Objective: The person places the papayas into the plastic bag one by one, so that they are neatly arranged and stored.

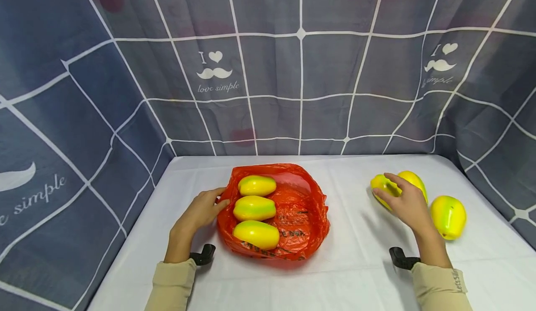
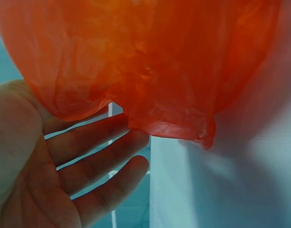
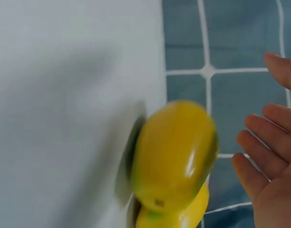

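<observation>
Orange plastic bag (image 1: 293, 218) sits mid-table with three mangoes inside; left hand (image 1: 201, 211), fingers straight, steadies its left rim. Right hand (image 1: 404, 201), fingers spread, hovers over the mango (image 1: 383, 187) near the table's right edge. Advice: wrap fingers fully round the fruit's middle before lifting; keep the bag mouth wide.

Table (image 1: 360, 273) covered with plain white cloth, lightly creased, lit evenly from above with soft shadows only. Backdrop on three sides is a hanging grey-blue fabric curtain (image 1: 301, 92) crossed by a white grid of thin lines with small diamond marks at the crossings; it falls in loose folds and meets the table's rear and side edges. Printed on the fabric, repeated: a white heart and moustache motif (image 1: 214, 66) with the words "love simple" beneath, plus faint reddish blotches in some squares.
</observation>
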{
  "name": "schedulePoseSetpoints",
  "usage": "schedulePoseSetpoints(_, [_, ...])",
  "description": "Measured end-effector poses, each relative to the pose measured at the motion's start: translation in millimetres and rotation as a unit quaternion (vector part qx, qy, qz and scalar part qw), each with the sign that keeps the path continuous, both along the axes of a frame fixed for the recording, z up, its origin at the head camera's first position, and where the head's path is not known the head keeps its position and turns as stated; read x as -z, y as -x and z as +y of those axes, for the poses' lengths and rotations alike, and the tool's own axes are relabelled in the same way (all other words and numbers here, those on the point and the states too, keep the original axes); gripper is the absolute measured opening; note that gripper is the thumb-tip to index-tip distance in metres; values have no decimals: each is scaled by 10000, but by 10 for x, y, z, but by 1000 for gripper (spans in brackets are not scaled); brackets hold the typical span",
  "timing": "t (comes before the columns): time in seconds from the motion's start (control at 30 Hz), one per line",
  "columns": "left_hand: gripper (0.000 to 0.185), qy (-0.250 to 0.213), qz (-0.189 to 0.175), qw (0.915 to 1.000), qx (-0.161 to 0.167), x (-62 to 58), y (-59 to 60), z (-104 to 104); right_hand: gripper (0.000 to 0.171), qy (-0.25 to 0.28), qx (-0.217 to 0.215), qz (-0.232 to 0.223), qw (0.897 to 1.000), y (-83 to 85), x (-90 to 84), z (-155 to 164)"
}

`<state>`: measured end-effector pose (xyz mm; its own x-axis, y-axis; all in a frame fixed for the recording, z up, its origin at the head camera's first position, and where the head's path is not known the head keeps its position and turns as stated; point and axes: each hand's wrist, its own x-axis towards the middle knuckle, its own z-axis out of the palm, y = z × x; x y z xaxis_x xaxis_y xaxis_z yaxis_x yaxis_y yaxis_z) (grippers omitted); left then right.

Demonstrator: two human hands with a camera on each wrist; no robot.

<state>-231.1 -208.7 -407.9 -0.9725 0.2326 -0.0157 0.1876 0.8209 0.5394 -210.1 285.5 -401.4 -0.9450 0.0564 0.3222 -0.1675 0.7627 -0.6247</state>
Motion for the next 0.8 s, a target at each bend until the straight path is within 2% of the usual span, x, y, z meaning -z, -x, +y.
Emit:
schedulePoseSetpoints(0.17, [48,14,1,10000,14,21,10,-3,63,-296,-77,-213,9993,63,-12,150])
schedulePoseSetpoints(0.33, [47,-15,14,10000,42,34,15,2,73,-443,31,-640,9970,126,-28,232])
schedulePoseSetpoints(0.5, [47,4,3,10000,60,37,11,6,82,-498,-155,-1125,9923,172,1,297])
schedulePoseSetpoints(0.67, [48,27,-81,10000,-26,22,11,-1,76,-426,-410,-1108,9921,195,84,310])
schedulePoseSetpoints(0.8, [48,4,-64,10000,24,9,8,4,68,-364,-599,-1103,9914,174,157,302])
